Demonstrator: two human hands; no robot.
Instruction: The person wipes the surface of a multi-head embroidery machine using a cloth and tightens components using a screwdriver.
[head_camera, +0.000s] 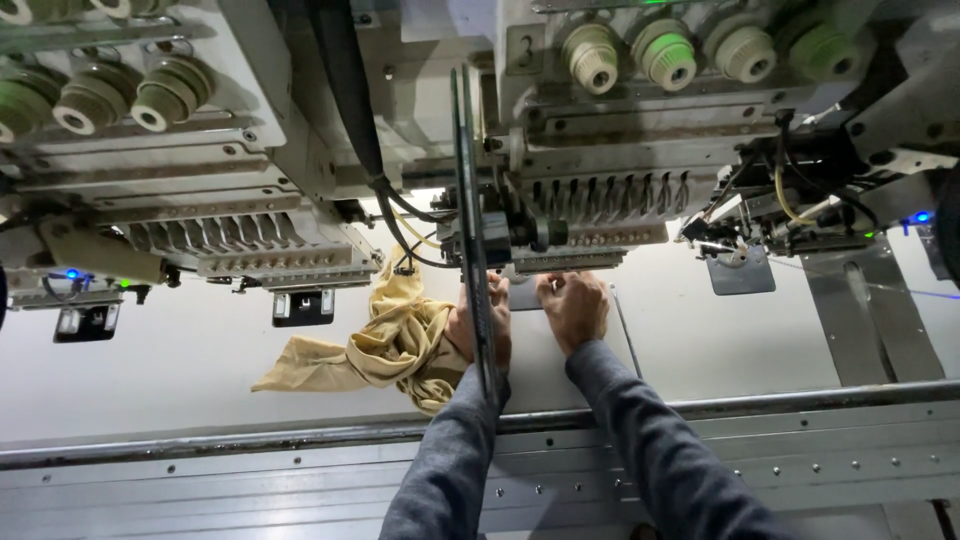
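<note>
Both my arms, in grey sleeves, reach forward under an embroidery machine head (590, 190). My left hand (470, 330) rests at the edge of a crumpled tan cloth (390, 345) on the white table; a dark vertical plate (470, 230) partly hides it. My right hand (575, 308) lies knuckles up on the flat panel (530, 360) beneath the needle bar, fingers curled under the head. Whether either hand grips the cloth is hidden.
A second machine head (210, 240) hangs at left, with thread tension knobs (170, 92) above. More knobs (665, 52) top the middle head. A metal rail (250, 440) runs across the table's near edge. Black cables (400, 210) hang between the heads.
</note>
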